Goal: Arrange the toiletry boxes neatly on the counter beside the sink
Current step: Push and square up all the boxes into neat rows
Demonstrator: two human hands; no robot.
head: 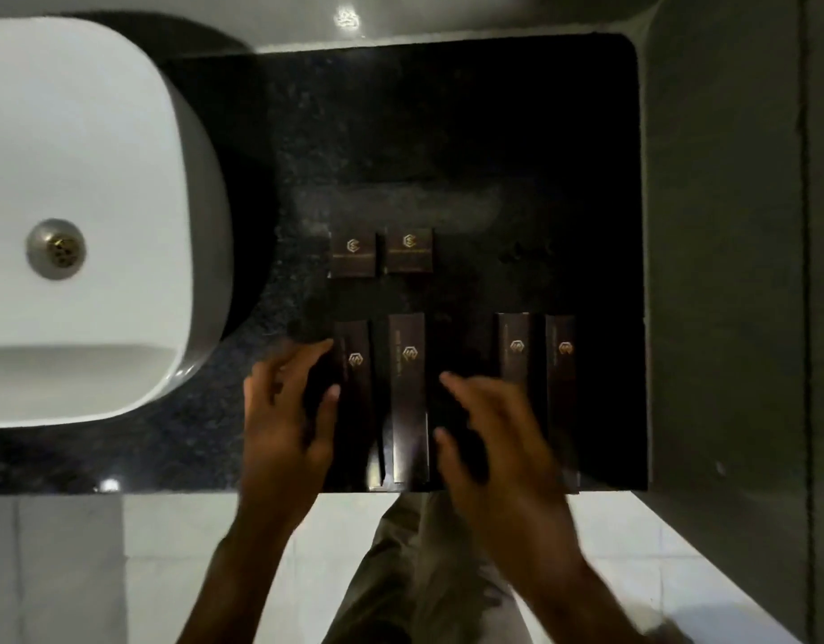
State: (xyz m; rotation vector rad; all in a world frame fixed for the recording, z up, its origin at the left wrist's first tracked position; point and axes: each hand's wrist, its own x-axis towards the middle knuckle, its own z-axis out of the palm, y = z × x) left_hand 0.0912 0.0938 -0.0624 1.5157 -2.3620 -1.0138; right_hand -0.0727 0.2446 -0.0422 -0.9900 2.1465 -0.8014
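Observation:
Several dark brown toiletry boxes with gold logos lie on the black granite counter [470, 146]. Two small square boxes [353, 253] [409, 250] sit side by side at the back. In front lie long boxes in a row: the leftmost long box [354, 364], a second long box [408, 392], then a gap, then two more [516, 346] [561, 360]. My left hand [280, 411] grips the leftmost long box along its left edge, thumb on top. My right hand [489, 439], blurred, hovers with fingers spread over the gap and partly covers the third box.
A white basin [75, 132] with a metal drain [56, 249] fills the left side. A grey wall [726, 225] bounds the counter on the right. The counter's front edge runs just under the long boxes, with pale floor tiles [168, 550] and my trouser leg below.

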